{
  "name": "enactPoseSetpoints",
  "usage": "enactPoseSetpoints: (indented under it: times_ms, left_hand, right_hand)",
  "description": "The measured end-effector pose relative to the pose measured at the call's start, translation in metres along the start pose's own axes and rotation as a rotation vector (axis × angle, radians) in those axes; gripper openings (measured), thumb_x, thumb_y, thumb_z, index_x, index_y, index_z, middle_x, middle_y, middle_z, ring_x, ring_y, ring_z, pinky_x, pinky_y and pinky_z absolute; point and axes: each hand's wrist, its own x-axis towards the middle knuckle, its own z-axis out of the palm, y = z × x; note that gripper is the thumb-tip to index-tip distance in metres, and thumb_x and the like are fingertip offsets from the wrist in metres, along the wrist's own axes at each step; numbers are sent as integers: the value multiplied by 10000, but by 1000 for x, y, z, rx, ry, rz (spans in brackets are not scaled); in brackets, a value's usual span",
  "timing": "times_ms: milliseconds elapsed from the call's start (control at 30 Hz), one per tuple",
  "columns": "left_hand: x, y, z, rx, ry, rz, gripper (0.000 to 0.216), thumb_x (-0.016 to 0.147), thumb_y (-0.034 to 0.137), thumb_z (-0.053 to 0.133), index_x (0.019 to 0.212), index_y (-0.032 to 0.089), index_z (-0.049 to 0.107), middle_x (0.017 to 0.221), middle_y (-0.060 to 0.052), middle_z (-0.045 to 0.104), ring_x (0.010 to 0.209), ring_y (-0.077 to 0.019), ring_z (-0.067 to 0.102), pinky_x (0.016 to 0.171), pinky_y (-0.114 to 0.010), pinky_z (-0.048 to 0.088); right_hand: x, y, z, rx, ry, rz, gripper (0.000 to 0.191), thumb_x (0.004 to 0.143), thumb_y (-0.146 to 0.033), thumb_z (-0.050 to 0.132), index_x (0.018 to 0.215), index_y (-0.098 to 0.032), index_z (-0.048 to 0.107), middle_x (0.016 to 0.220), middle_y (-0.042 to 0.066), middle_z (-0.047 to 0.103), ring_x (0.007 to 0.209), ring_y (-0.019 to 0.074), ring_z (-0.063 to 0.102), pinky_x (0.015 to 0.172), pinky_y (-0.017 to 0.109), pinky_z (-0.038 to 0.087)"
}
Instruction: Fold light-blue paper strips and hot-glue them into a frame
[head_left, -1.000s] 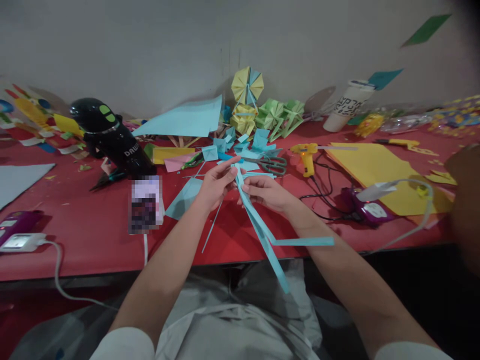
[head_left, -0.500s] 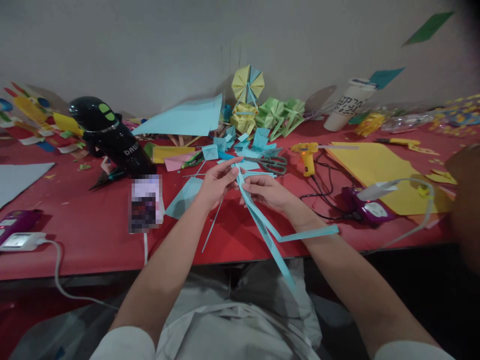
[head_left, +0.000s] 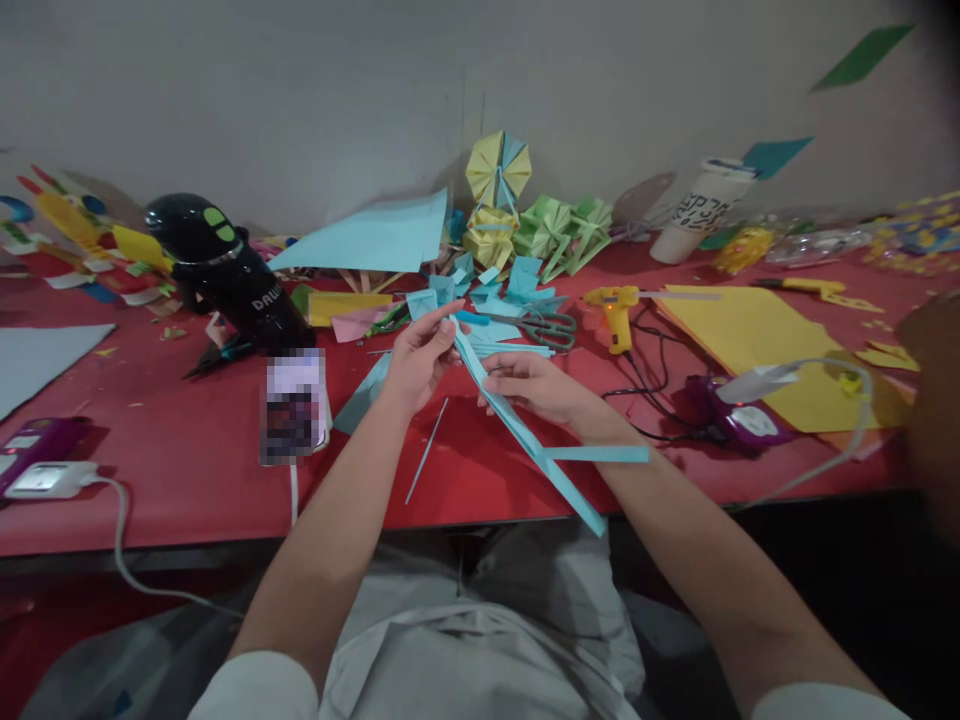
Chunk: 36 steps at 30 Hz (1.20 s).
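Blue paper strips point(head_left: 523, 434) are held above the red table point(head_left: 187, 500). Their upper end is pinched by the left hand point(head_left: 420, 362), and they are pinched lower down by the right hand point(head_left: 538, 386).

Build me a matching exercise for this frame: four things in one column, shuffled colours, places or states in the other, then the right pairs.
1. Folded light-blue paper
2. Glue gun
3. Bottle
4. Cup

A. Black, with a green patch
B. White, with dark lettering
C. Held by left hand and right hand
D. Yellow, right of the scissors

Pairs: 1-C; 2-D; 3-A; 4-B
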Motion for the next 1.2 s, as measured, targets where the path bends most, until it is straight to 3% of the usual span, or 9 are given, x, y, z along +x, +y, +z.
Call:
enactPoseSetpoints:
  times_ms: [433, 700, 900, 1033, 1200]
  left_hand:
    - [0, 2, -5, 67, -67, 75, 371, 755, 376, 805, 1096, 240, 749, 927, -23, 742, 564, -38, 535, 571, -180, 489]
    - [2, -1, -5, 67, -36, 74, 540, 726, 460, 810, 1213, 267, 676, 981, -35, 738, 647, -86, 590, 613, -225, 493]
    - [-7, -8, 3, 378, -91, -10, 334, 682, 433, 833, 750, 131, 706, 673, -26, 659, 616, -123, 579, 583, -245, 474]
    - [-12, -9, 6, 481, -148, 8, 291, 735, 426, 782, 714, 142, 720, 655, -36, 667, 622, -135, 585, 597, -259, 465]
    - [-10, -9, 6, 553, -97, 107, 241, 730, 386, 780, 666, 163, 716, 635, -20, 647, 613, -129, 551, 607, -266, 448]
  right_hand:
    - [1, 4, -6, -15, 49, 144, 202, 724, -314, 788, 761, -155, 669, 640, 42, 715, 589, 150, 675, 571, 236, 535]
    - [1, 2, -4, -40, 154, 5, 189, 715, -325, 787, 729, -167, 684, 625, 18, 698, 564, 127, 642, 559, 226, 499]
    - [3, 0, -2, -31, 271, -80, 207, 696, -353, 786, 691, -189, 659, 601, -7, 672, 566, 126, 624, 590, 246, 501]
    - [4, -1, 0, -23, 305, -104, 226, 671, -361, 810, 700, -191, 663, 632, -16, 664, 578, 123, 608, 603, 259, 500]
    - [5, 1, 0, -36, 310, -97, 244, 665, -378, 830, 681, -190, 675, 603, -32, 613, 560, 108, 548, 580, 261, 470]
